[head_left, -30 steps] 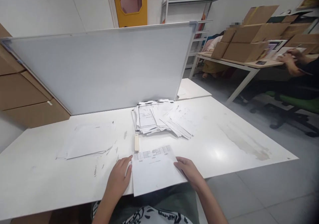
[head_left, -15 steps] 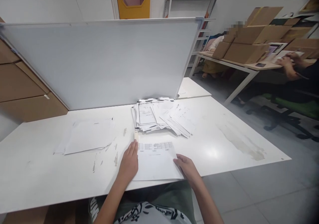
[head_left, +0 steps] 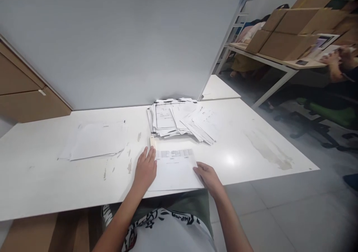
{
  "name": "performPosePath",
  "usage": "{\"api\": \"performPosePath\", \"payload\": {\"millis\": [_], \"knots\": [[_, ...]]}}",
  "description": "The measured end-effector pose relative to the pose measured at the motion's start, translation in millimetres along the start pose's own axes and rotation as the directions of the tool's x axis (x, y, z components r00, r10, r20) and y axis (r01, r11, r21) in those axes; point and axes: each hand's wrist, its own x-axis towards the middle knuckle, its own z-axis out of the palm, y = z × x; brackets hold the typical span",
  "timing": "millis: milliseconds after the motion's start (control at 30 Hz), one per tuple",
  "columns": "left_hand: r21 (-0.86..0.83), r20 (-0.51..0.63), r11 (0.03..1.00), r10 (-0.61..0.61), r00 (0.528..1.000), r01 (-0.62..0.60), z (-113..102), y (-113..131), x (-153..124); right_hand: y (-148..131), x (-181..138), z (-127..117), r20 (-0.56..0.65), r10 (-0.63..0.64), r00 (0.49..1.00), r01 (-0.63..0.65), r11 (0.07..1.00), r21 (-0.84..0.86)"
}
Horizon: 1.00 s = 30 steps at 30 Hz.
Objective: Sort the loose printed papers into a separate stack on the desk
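White printed paper sheet [head_left: 175, 170] held flat at the white tabletop's [head_left: 251, 151] near edge.
Left hand [head_left: 145, 170] and right hand [head_left: 208, 177] press its sides, fingers [head_left: 148, 156] open, gripping nothing; the left ones lie near a small cream bar [head_left: 152, 142]. Lifting needs a pinched corner.

the sheet [head_left: 175, 170] is white with a pale grey printed grid across its top. the messy stack [head_left: 179, 121] is white too, with black text and boxed outlines all over. the other pile [head_left: 96, 142] is just plain white. the little block [head_left: 152, 141] is cream. the counter [head_left: 251, 158] is white with brownish-grey smudges and scuffs. the whiteboard [head_left: 112, 46] is pale grey-white with a silvery frame. brown cardboard boxes [head_left: 282, 43], green chair [head_left: 335, 114], white shirt [head_left: 167, 233] with black lettering, olive green trousers [head_left: 192, 205].
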Motion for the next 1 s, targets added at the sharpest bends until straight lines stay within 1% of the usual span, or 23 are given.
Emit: {"api": "performPosePath", "payload": {"millis": [133, 267, 367, 467, 533, 600, 667, 733, 767, 800, 833, 867, 900, 933, 1000], "knots": [[0.011, -0.018, 1.0, 0.01, 1.0, -0.01, 5.1, 0.4, -0.7, 3.2, 0.2, 0.5, -0.013, -0.038, 0.999, 0.038, 0.999, -0.029], [-0.036, -0.04, 0.999, 0.011, 0.999, -0.013, 5.8, -3.7, -3.3, 6.2, -3.9, 7.9, -0.024, -0.142, 0.99, 0.14, 0.988, -0.064], [-0.1, -0.035, 0.994, 0.04, 0.999, -0.043, 0.8, -12.0, -5.0, 7.5, -13.5, 8.4, -0.026, -0.221, 0.975, 0.217, 0.971, -0.104], [-0.2, -0.067, 0.979, 0.035, 0.997, -0.048, -10.7, -18.8, -7.9, 8.9, -25.8, -7.7, -0.062, -0.26, 0.964, 0.252, 0.961, -0.113], [-0.305, -0.078, 0.952, -0.028, 0.997, 0.003, -21.6, -17.5, -12.9, 8.0, -34.0, -24.6, -0.121, -0.268, 0.956, 0.26, 0.963, -0.078], [-0.449, -0.027, 0.889, -0.119, 0.992, 0.094, -31.8, -9.7, -20.8, 4.6, -41.2, -38.1, -0.173, -0.265, 0.949, 0.265, 0.964, -0.02], [-0.617, 0.082, 0.768, -0.154, 0.985, 0.171, -36.9, 2.2, -30.6, -0.5, -45.8, -41.0, -0.183, -0.256, 0.949, 0.266, 0.963, 0.034], [-0.744, 0.178, 0.625, -0.156, 0.972, 0.237, -35.5, 10.9, -39.3, -5.4, -47.2, -31.3, -0.148, -0.243, 0.959, 0.253, 0.966, 0.056], [-0.769, 0.201, 0.579, -0.184, 0.962, 0.271, -33.5, 11.0, -42.1, -7.4, -46.8, -22.7, -0.125, -0.24, 0.963, 0.249, 0.967, 0.058], [-0.762, 0.201, 0.568, -0.251, 0.947, 0.312, -31.7, 6.8, -43.3, -9.1, -46.1, -12.9, -0.107, -0.244, 0.964, 0.251, 0.966, 0.058], [-0.716, 0.175, 0.598, -0.345, 0.922, 0.36, -31.4, -2.3, -42.5, -10.5, -45.2, -2.9, -0.088, -0.257, 0.962, 0.262, 0.963, 0.06], [-0.64, 0.126, 0.647, -0.444, 0.887, 0.415, -33.4, -16.7, -39.8, -11.6, -44.3, 6.2, -0.066, -0.275, 0.959, 0.279, 0.958, 0.067], [-0.542, 0.051, 0.697, -0.531, 0.846, 0.47, -38.4, -35.9, -35.5, -12.5, -43.7, 13.6, -0.043, -0.293, 0.955, 0.296, 0.952, 0.076], [-0.416, -0.019, 0.753, -0.568, 0.823, 0.51, -46.7, -58.9, -30.0, -13.0, -43.2, 18.6, -0.023, -0.308, 0.951, 0.309, 0.948, 0.081], [-0.343, -0.074, 0.759, -0.609, 0.789, 0.554, -71.1, -110.7, -18.2, -12.3, -42.8, 20.4, 0.01, -0.31, 0.951, 0.309, 0.949, 0.066]]}}
